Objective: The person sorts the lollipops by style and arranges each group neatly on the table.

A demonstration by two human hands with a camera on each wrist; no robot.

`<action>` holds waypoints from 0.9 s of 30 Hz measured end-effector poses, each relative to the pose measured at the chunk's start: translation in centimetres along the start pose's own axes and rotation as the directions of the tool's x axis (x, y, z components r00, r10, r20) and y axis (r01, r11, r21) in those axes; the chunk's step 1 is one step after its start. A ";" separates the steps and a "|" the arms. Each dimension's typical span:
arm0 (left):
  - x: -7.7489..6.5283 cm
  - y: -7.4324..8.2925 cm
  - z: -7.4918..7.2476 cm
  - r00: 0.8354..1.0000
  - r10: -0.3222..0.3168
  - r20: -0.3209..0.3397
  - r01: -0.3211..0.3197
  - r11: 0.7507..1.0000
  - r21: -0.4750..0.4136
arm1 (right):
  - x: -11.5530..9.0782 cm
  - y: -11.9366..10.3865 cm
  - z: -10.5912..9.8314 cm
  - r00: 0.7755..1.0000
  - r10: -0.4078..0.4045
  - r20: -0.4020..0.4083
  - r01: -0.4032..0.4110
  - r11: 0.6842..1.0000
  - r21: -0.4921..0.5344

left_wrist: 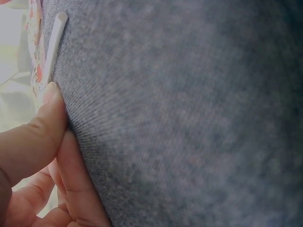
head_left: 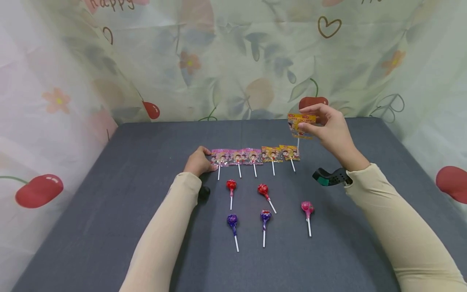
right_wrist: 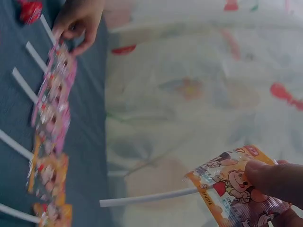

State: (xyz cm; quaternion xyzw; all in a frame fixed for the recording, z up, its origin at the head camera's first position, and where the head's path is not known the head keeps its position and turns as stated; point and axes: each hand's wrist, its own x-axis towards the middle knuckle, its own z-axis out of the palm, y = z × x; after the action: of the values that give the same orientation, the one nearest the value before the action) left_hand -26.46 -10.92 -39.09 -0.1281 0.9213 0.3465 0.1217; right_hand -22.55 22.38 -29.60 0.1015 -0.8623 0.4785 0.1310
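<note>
- Five flat-wrapped lollipops lie side by side in one row on the dark grey table (head_left: pixel 146 170): three pink lollipops (head_left: pixel 219 157) at the left, then two orange lollipops (head_left: pixel 271 154), all with white sticks toward the person.
- The right hand (head_left: pixel 330 132) pinches a sixth one, the raised orange lollipop (head_left: pixel 294 126), between thumb and fingers. It is in the air, above the right end of the row, stick downward.
- The left hand (head_left: pixel 198 161) has thumb and finger closed on the left end of the leftmost pink wrapper, which lies on the table.
- The head view alone shows all the round lollipops, nearer to the person: two red lollipops (head_left: pixel 231 184), two purple lollipops (head_left: pixel 232 220) and one dark pink lollipop (head_left: pixel 307 207). In the right wrist view, only one red head appears, at the corner.
- The left wrist view shows closely the thumb tip beside one white stick; the right hand is outside this view.
- "FUJIYA" can be read on the raised wrapper, only in the right wrist view. Cartoon faces are also printed there.
- "happy" is written on the flowered cloth (head_left: pixel 226 52), in the head view. Other letters, at upper right, are cut by the edge.
</note>
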 end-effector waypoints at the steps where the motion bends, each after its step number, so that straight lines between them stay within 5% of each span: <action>1: 0.0 0.0 0.0 1.000 0.001 0.000 -0.001 1.000 0.001 | 0.2 0.7 -0.1 1.000 0.031 0.004 -0.031 0.999 -0.010; 8: -0.1 0.1 0.0 1.000 0.003 0.000 -0.003 1.000 -0.005 | 1.5 4.2 -0.5 0.973 0.223 0.051 -0.218 0.972 -0.086; 18: 0.0 -0.2 0.0 1.000 0.012 -0.005 -0.012 1.000 -0.001 | 2.9 9.7 0.0 0.929 0.365 0.053 -0.348 0.915 -0.205; 27: 0.0 -0.1 0.2 1.000 -0.003 -0.011 0.003 1.000 0.002 | 3.2 11.9 0.3 0.836 0.526 0.159 -0.511 0.850 -0.124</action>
State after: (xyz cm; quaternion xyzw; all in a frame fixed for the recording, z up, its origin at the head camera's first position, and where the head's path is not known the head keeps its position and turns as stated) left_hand -26.37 -10.86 -39.23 -0.1311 0.9222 0.3445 0.1172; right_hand -29.23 28.16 -38.18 -0.0965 -0.8834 0.4513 -0.0811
